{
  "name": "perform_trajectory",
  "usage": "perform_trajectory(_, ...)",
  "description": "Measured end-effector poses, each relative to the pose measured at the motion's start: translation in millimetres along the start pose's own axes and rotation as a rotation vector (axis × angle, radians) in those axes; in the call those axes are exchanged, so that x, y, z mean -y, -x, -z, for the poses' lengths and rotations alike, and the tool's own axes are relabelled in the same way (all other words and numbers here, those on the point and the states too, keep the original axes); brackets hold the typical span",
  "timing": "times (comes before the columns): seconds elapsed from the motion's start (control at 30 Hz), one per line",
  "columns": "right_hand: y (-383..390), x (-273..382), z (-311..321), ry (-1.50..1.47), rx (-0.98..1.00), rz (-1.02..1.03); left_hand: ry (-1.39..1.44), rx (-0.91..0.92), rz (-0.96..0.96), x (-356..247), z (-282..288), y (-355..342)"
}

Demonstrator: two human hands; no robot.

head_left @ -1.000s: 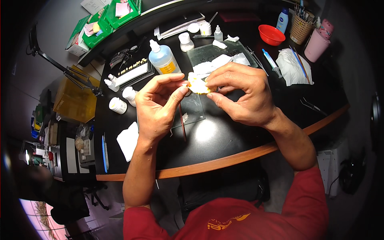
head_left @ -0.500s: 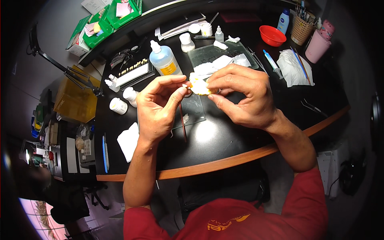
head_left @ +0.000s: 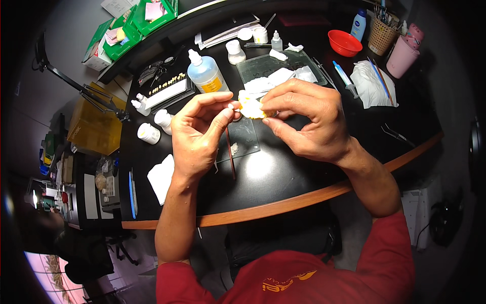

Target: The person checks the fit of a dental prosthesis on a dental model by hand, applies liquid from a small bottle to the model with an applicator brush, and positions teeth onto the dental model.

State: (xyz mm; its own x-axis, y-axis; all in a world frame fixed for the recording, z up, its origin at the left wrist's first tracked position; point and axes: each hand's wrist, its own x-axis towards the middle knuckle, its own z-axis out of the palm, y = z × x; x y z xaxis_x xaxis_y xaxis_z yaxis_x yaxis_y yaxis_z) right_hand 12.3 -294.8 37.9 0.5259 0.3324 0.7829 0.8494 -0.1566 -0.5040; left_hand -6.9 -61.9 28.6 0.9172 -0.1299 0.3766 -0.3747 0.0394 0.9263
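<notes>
Two bare hands met above a black curved desk (head_left: 283, 187) with a wooden front edge, and everything else lay spread over that dark top. A yellow box (head_left: 93, 129) sat off the desk's left side, with green boxes (head_left: 139, 20) farther back. On the desk, a glass slab (head_left: 276, 68) lay behind the hands with white tissue scraps on it, and a second small glass plate (head_left: 243, 139) lay directly beneath them. A crumpled white cloth (head_left: 372, 83) rested at the right, near a pink cup (head_left: 402, 55), a woven basket (head_left: 382, 35) of tools and a red bowl (head_left: 344, 43). A squeeze bottle (head_left: 206, 73) with pale blue liquid stood just behind the left hand, beside a long tray of tooth shades (head_left: 167, 91). Small white jars (head_left: 148, 133) stood at the left, and a folded white tissue (head_left: 162, 177) lay by the left wrist.

The right hand (head_left: 309, 119) curled over a small yellowish-white lump (head_left: 250, 107), its thumb and fingertips pinching it from the right side. The left hand (head_left: 200, 134) faced it, with forefinger and thumb pressed together on the lump's left edge and the other fingers loosely bent. The lump was held in the air between both hands, above the small glass plate. A thin dark-handled instrument (head_left: 231, 152) lay on that plate, below the left thumb.
</notes>
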Motion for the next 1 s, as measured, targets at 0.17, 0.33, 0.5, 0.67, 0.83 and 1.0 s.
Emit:
perform_trajectory(0.17, 0.7, 1.6, 1.0, 0.002, 0.004, 0.001, -0.002, -0.001, -0.005, -1.8, -1.8, 0.3)
perform_trajectory(0.33, 2.4, -1.9, -1.2, 0.008, 0.006, 0.003, -0.003, -0.01, -0.016, 0.7, -0.9, 0.5)
perform_trajectory(0.5, -0.1, 0.4, 1.1, 0.001, 0.016, -0.017, -0.043, -0.027, -0.065, -0.1, 0.0, -1.1)
perform_trajectory(0.67, 2.1, -0.6, -0.3, 0.002, 0.009, -0.01, -0.078, -0.051, -0.074, -2.6, -0.4, 1.8)
perform_trajectory(0.83, 2.2, -0.3, -0.1, -0.085, 0.003, -0.095, -0.083, -0.047, -0.074, -0.9, 1.9, 2.1)
perform_trajectory(1.0, 4.4, 0.3, 0.3, -0.432, 0.015, -0.391, -0.1, -0.06, -0.082, -4.8, 1.4, 2.3)
